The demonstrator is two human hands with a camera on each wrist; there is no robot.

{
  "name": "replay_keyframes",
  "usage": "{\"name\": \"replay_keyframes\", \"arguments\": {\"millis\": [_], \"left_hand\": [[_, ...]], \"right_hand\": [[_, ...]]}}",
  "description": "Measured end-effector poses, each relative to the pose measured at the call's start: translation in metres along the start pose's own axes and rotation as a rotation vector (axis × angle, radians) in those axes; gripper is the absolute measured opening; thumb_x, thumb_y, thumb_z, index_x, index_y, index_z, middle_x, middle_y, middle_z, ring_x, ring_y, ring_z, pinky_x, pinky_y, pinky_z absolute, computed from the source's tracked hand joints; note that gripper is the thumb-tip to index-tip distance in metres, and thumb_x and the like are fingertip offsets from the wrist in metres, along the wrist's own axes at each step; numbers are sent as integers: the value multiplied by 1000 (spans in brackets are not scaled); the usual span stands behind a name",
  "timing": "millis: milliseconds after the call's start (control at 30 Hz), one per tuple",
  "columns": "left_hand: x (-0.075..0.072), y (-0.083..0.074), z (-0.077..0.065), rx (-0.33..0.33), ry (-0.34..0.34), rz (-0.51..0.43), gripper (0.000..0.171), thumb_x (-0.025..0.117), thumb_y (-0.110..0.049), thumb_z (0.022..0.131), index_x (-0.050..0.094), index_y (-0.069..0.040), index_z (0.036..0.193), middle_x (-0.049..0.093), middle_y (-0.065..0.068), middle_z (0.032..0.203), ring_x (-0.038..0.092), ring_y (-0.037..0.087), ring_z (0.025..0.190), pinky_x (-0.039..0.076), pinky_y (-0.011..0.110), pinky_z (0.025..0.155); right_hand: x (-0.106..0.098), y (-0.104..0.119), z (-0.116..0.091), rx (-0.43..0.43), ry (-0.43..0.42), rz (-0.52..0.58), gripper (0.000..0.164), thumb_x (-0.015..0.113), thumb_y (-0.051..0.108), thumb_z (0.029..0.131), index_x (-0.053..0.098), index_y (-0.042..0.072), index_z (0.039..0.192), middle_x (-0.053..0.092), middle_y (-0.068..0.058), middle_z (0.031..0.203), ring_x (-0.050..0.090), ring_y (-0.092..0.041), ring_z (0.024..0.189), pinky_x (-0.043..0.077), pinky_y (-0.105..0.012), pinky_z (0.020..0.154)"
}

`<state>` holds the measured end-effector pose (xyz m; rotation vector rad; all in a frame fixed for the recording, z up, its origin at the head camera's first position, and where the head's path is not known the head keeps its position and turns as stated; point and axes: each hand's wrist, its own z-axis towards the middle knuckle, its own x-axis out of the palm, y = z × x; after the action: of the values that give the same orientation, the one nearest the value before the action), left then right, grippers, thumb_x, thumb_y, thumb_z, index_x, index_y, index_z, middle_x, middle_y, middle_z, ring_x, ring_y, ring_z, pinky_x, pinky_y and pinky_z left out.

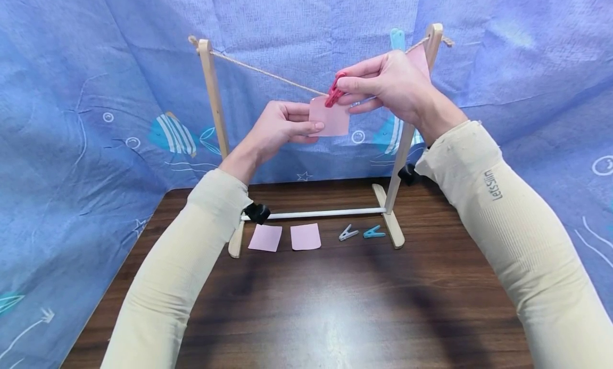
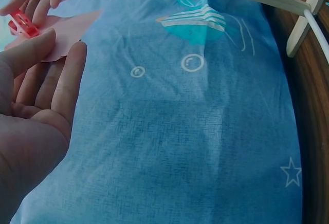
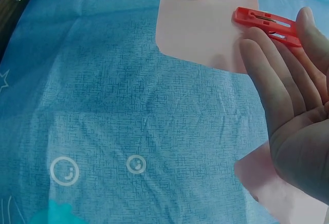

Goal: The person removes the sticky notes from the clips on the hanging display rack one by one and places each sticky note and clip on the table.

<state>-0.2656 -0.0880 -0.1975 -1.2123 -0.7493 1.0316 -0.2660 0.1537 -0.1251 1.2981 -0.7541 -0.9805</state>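
Note:
My left hand [image 1: 284, 121] pinches the left side of a pink paper square [image 1: 333, 121] up at the rope [image 1: 268, 73]. Between the thumb and fingers of my right hand [image 1: 392, 84] is a red clothespin [image 1: 335, 90], whose jaws lie over the paper's top edge at the rope. In the right wrist view the red clothespin [image 3: 267, 23] sits on the paper's corner, with the right fingertips close behind it. A second pink paper [image 1: 420, 61] hangs near the right post, partly hidden by my right hand; a light blue clothespin [image 1: 397, 39] sticks up beside it.
The rope runs between two wooden posts [image 1: 213, 92] joined below by a white bar [image 1: 325, 213]. On the dark table [image 1: 306, 294] lie two pink squares, one left [image 1: 265, 238] and one right [image 1: 305, 237], then a grey clothespin [image 1: 348, 232] and a blue clothespin [image 1: 374, 231]. Blue patterned cloth [image 1: 306, 17] hangs behind.

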Motion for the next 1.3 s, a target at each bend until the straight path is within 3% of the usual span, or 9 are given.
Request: {"name": "replay_keyframes", "arguments": {"millis": [267, 567, 800, 1300], "left_hand": [[1, -3, -2, -10, 5, 5, 37, 79, -1, 87, 71, 2, 123, 73, 18, 113, 72, 30, 102, 59, 47, 86], [0, -3, -2, -1, 6, 22, 38, 79, -3, 87, 71, 1, 124, 73, 17, 113, 72, 29, 102, 61, 42, 83], [0, -3, -3, -7, 3, 15, 37, 79, -3, 87, 71, 1, 123, 73, 17, 113, 72, 29, 102, 61, 42, 84], [-1, -3, 0, -3, 13, 3, 37, 78, -3, 88, 71, 1, 124, 74, 16, 113, 72, 28, 101, 60, 45, 86]], "right_hand": [[1, -2, 0, -36, -13, -6, 34, 84, 12, 84, 75, -2, 113, 75, -18, 102, 75, -29, 90, 59, -42, 76], [3, -5, 0, -81, -29, 5, 35, 83, 13, 85, 74, -7, 112, 76, -18, 98, 75, -29, 88, 59, -41, 75], [4, -8, 1, -108, -30, 53, 24, 81, 11, 87, 77, -4, 105, 76, -19, 96, 76, -29, 86, 59, -41, 76], [8, -9, 2, -115, -68, 155, 20, 80, 5, 86, 77, -5, 103, 75, -21, 96, 76, -29, 84, 59, -41, 76]]}}
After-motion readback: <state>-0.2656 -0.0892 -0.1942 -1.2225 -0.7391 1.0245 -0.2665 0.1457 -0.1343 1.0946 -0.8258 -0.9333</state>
